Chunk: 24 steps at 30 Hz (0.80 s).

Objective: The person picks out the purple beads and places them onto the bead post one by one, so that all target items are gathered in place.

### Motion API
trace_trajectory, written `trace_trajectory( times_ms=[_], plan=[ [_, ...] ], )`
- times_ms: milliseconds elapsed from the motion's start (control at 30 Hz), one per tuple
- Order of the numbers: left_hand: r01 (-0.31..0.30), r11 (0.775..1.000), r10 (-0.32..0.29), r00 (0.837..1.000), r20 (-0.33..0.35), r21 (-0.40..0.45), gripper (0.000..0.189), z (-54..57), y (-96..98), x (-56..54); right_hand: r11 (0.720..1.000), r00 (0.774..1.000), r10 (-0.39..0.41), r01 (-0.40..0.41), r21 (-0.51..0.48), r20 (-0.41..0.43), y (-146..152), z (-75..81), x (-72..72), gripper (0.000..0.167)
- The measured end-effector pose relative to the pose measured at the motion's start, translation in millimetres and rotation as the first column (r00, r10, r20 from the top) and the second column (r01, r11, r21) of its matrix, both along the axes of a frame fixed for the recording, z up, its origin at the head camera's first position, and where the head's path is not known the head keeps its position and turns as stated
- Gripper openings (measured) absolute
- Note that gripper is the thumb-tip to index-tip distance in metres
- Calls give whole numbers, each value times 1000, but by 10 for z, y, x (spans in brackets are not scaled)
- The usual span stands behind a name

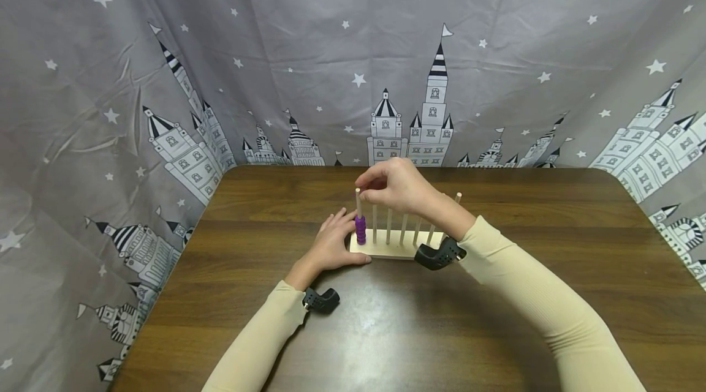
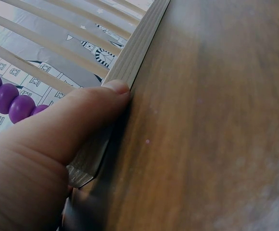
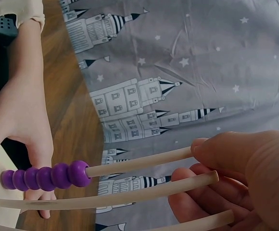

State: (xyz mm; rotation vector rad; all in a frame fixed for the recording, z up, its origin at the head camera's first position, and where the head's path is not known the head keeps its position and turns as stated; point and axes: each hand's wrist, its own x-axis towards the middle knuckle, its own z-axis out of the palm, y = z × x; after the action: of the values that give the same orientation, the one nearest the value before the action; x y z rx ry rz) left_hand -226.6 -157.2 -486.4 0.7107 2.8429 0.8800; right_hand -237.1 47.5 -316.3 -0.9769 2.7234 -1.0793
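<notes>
A pale wooden rack (image 1: 386,252) with a row of upright pegs stands on the table. Purple beads (image 3: 44,179), several of them, sit stacked low on the leftmost peg (image 3: 139,166). My left hand (image 1: 331,242) rests spread at the rack's left end, its thumb (image 2: 89,115) pressed along the front edge of the base. Up at the top of that beaded peg is my right hand (image 1: 399,187), fingers loosely bent, the thumb tip (image 3: 200,148) at the peg's end. No bead shows between its fingers. The second peg (image 3: 130,195) passes in front of its fingers in the right wrist view.
Bare pegs (image 1: 402,229) continue to the right along the base, partly behind my right forearm. The brown wooden table (image 1: 353,331) extends around the rack. Behind it hangs a grey curtain (image 1: 331,43) printed with castles and stars.
</notes>
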Motion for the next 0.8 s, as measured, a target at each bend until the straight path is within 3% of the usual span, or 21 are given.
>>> trace_trajectory(
  times_ms=[267,433,633,800],
  plan=[
    [-5,1000,5,1000,7,-3,83,1,-2,3,1000,1000,3,-3,-17,-10,2,11,14,22],
    [-10,1000,10,1000,14,-6,80,5,0,14,996,1000,-16,16,-83,-6,37,36,23,21],
    [-15,1000,15,1000,10,-8,80,13,9,16,984,996,-90,86,-157,-19,245,102,32,21],
    [-14,1000,14,1000,6,-8,80,30,8,23,965,984,-178,180,-193,26,557,78,5,17]
  ],
)
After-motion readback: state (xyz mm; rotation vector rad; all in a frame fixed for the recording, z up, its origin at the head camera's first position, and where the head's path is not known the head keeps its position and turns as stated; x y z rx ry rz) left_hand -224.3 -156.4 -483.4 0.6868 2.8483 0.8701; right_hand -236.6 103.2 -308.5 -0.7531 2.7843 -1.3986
